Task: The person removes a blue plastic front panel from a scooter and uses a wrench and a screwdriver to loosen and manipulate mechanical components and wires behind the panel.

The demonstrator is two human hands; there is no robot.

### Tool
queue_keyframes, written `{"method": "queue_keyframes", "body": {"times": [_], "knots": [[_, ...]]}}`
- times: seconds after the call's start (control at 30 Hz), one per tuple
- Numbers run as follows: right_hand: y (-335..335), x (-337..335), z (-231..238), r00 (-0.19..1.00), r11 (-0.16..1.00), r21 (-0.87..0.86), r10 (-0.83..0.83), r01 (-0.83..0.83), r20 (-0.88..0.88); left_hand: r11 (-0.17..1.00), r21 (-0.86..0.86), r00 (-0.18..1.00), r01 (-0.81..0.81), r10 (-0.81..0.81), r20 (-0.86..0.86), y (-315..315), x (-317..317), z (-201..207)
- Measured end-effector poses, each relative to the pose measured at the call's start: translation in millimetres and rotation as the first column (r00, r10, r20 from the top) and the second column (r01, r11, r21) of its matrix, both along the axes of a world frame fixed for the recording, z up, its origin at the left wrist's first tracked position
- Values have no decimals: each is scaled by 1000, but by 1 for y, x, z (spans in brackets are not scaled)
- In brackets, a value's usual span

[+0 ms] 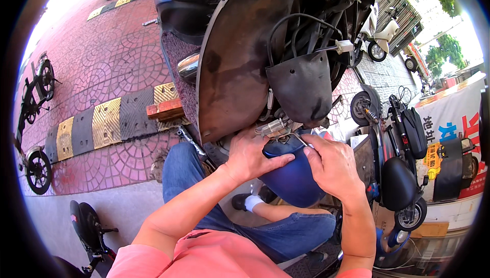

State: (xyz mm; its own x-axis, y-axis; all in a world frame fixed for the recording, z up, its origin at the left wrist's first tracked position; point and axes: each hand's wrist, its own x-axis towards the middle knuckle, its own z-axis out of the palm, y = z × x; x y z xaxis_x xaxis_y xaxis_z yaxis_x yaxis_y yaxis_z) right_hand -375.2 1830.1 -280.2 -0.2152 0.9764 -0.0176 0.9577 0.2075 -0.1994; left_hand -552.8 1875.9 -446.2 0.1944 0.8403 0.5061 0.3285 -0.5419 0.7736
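My left hand is at the pale, boxy fitting at the front of a partly stripped scooter, fingers curled against it. Its thumb stretches over the blue front fender. Opposite, my right hand pinches a thin metal rod-like tool, whose far end reaches toward the fitting; the handle is mostly hidden in the palm. Above both hands hangs a black plastic cover. A large brown-black curved panel stands beside it.
Exposed black cables and a white plug connector hang above. A red brick lies by the yellow-black speed bump on the left. Parked scooters stand close on the right. My knees flank the fender.
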Motion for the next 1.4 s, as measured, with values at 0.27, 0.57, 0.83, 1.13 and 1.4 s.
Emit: {"method": "queue_keyframes", "body": {"times": [0.27, 0.57, 0.83, 1.13, 1.4], "knots": [[12, 7, -17, 994, 996, -6, -86, 86, -74, 999, 34, 1000, -5, 4, 29, 0, 0, -1], [35, 10, -53, 989, 995, 86, 54, -42, -138, 999, 35, 1000, 11, -12, 26, 2, -1, 1], [40, 9, -56, 991, 998, 60, 37, -30, -127, 998, 62, 999, 23, -25, 30, 4, -1, -1], [38, 6, -62, 993, 982, 157, 114, -109, -25, 998, 60, 999, 25, -26, 21, 4, -2, -3], [35, 2, -58, 977, 993, -23, -118, 115, -180, 997, 70, 1000, 10, -9, -12, 4, -3, -8]]}}
